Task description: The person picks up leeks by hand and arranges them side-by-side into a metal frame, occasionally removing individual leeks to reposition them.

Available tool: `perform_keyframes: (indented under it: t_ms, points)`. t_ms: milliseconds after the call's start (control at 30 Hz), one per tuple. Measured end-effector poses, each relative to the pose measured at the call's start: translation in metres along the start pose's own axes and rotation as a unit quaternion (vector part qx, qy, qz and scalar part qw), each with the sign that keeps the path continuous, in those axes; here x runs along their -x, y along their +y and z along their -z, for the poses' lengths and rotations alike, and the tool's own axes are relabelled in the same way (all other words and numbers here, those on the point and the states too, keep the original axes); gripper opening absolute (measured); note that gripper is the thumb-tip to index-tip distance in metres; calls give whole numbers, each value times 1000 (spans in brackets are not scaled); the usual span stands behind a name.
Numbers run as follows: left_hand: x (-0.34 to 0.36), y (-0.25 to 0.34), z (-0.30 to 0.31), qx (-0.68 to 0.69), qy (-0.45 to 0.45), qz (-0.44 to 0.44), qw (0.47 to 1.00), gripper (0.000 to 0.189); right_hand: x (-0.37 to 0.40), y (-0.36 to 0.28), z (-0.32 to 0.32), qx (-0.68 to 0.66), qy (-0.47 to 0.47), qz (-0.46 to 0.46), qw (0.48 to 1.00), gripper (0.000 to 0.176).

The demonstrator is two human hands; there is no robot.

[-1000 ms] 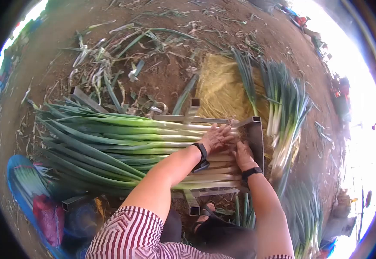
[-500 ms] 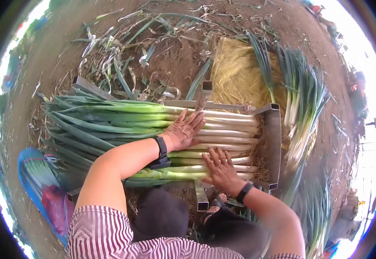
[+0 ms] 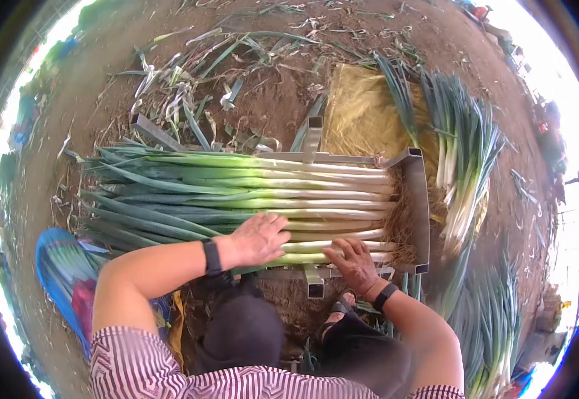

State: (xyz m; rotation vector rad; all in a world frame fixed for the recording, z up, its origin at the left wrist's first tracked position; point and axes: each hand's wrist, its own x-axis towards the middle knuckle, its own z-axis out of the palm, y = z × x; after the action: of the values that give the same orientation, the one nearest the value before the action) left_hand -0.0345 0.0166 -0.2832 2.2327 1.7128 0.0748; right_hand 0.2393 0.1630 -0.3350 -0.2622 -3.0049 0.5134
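A row of leeks (image 3: 343, 195) lies side by side in a metal frame (image 3: 420, 213), white stems and roots to the right, green leaves to the left. My left hand (image 3: 257, 241) rests over the near stalks where green turns to white, fingers close together and laid on the leeks. Farther right, my right hand (image 3: 354, 265) touches the white stem of the nearest leek, its fingers slightly bent and apart. Parts of both hands' undersides are hidden. A dark band is on each wrist.
Loose leeks (image 3: 465, 153) lie right of the frame, partly on a yellow sack (image 3: 356, 110); more leeks (image 3: 492, 326) lie nearer. A blue-edged bundle (image 3: 63, 266) sits at left. Leaf scraps (image 3: 170, 86) litter the soil. Square metal posts (image 3: 313, 136) stick up along the frame.
My left hand has moved from the middle of the row toward the near edge, slightly left. My right hand has shifted slightly right, and its fingers are more bent.
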Motion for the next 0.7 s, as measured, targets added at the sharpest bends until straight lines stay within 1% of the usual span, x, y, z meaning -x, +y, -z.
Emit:
perform_keyframes:
  t_ms: [33,67,133,167,200,233,267,300,333,367,433,467,567,600,633,700]
  points:
    - [11,7,8,11,-47,4,999,39,-2,1,-1,-12,1,-2,1000,51]
    - [20,8,5,-5,-31,2,1000,39,-8,-4,10,-26,20,-10,999,46]
    - [36,11,0,-35,0,-2,999,39,-15,-4,15,-49,6,-20,999,41]
    - [38,11,0,-28,2,11,1000,40,-18,-4,16,-61,-3,-26,998,39]
    - [37,6,1,-21,5,23,999,42,-23,-4,17,-43,11,-30,999,35]
    - [35,1,2,-14,8,35,999,44,-26,-3,18,-25,32,-27,999,35]
    - [32,-6,2,-18,25,23,999,45,-29,-2,19,-23,68,-44,996,35]
    - [27,-13,7,2,17,23,1000,45,-36,-5,24,-22,104,-61,992,35]
    - [23,-21,14,34,24,22,999,43,-38,-10,33,-17,175,-58,983,35]
    - [22,-24,26,67,31,21,997,41,-36,-13,37,-2,180,-43,983,33]
    - [20,-22,38,82,-1,54,995,38,-24,-19,39,27,189,-17,981,28]
    - [19,-20,42,90,-17,70,993,36,-18,-25,38,52,187,21,981,22]
    - [23,0,43,134,-63,98,984,31,-2,-27,11,-22,12,-49,998,18]
    - [25,7,37,139,-68,105,982,31,4,-23,0,-22,-7,-49,999,21]
    - [31,7,21,142,6,47,989,31,9,-23,-14,-15,4,-66,998,24]
    - [33,14,10,131,28,32,991,32,17,-31,-23,-37,14,-80,996,27]
